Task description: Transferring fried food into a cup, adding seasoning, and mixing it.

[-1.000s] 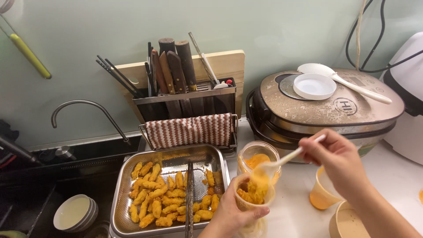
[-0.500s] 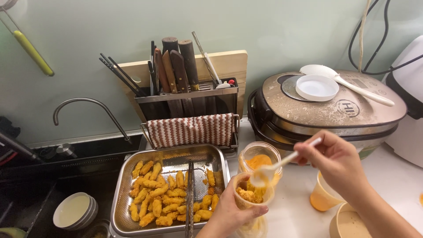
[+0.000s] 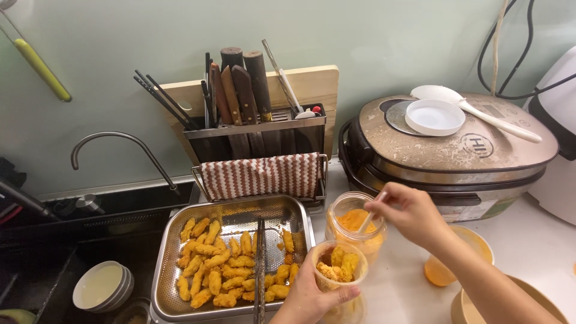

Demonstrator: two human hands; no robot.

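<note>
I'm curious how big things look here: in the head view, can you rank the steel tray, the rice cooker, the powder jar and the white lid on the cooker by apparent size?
Largest to smallest:
1. rice cooker
2. steel tray, partly cut off by the frame's edge
3. powder jar and white lid: too alike to rank

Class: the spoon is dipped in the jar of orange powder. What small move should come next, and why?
Probably lift the spoon from the powder jar across to the cup of fried pieces. The right hand holds the spoon in the powder, and the left hand holds the cup beside it.
</note>
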